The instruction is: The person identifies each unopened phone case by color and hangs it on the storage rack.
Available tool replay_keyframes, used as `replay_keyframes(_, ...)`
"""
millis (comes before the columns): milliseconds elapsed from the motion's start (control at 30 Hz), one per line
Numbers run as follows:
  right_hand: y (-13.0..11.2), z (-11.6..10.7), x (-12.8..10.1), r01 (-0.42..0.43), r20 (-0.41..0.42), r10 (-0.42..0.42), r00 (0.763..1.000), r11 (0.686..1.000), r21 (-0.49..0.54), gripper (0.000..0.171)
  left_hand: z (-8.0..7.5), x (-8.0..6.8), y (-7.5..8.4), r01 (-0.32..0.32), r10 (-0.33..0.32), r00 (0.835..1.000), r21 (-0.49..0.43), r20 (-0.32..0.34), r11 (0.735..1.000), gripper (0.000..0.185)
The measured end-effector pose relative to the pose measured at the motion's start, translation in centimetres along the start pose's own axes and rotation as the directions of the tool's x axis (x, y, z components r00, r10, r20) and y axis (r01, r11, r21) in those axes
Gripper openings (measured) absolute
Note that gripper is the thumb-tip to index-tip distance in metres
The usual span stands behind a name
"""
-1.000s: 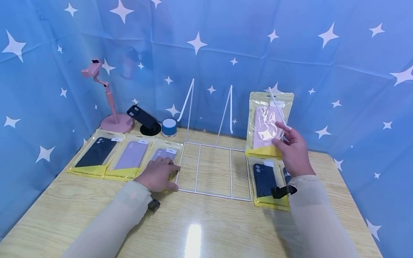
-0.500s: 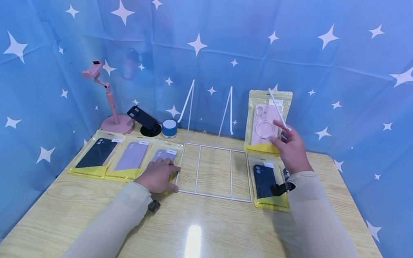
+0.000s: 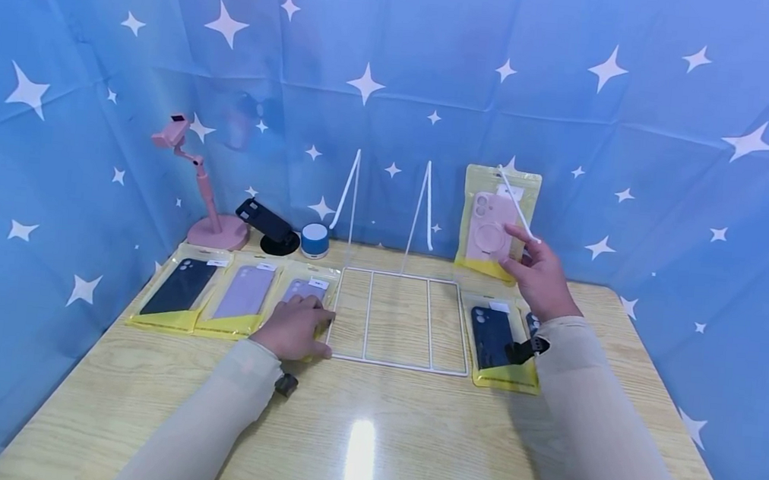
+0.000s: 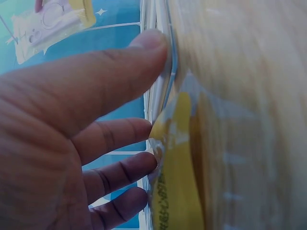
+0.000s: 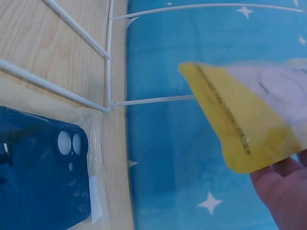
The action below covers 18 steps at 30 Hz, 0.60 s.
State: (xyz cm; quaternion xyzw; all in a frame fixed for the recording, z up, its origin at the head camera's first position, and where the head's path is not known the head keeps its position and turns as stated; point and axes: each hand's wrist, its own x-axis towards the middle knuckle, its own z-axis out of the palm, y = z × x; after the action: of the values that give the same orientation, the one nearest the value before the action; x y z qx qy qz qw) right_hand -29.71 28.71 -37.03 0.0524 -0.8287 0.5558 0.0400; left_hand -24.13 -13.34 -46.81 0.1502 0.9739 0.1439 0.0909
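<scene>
A clear-and-yellow packet with a pink phone case [image 3: 493, 227] is up at the rack's right-hand prong, which crosses in front of it in the head view. My right hand [image 3: 540, 278] pinches the packet's right side, by the prong's tip. In the right wrist view, fingers show at the packet's yellow lower end [image 5: 230, 124]. My left hand [image 3: 296, 327] lies over a packet with a lilac phone case [image 3: 305, 288], partly hiding it. Its fingertips touch that packet's yellow edge [image 4: 180, 167] in the left wrist view, with the thumb by the white wire rack [image 3: 367, 315].
Two packaged phone cases, one black [image 3: 180, 287] and one lilac [image 3: 242, 292], lie left of the left hand. Packaged dark cases [image 3: 491, 337] lie right of the rack. Behind stand a pink stand [image 3: 218, 230], a black phone holder [image 3: 266, 218] and a blue cylinder [image 3: 315, 240].
The pink case's packet has risen slightly and tilted, its lower end swinging up and back, with my right hand moving slightly left and up. My left hand has stayed put.
</scene>
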Motion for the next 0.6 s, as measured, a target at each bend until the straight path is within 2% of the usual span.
replay_keyframes(167,0.3,-0.3,0.0,-0.017,0.012,0.017,1.0,1.0,0.017,0.06,-0.1,0.0,0.0,-0.001,0.001,1.0,0.002,-0.001,1.0,0.073)
replay_keyframes(300,1.1,-0.7,-0.2,0.002,0.024,-0.003,1.0,1.0,0.015,0.06,-0.1,0.0,0.0,0.0,0.0,1.0,0.0,-0.002,1.0,0.074)
replay_keyframes(600,3.1,-2.8,-1.9,0.005,-0.008,-0.006,1.0,0.997,-0.076,0.059,0.2,0.2,-0.3,-0.015,0.015,1.0,0.007,-0.001,1.0,0.074)
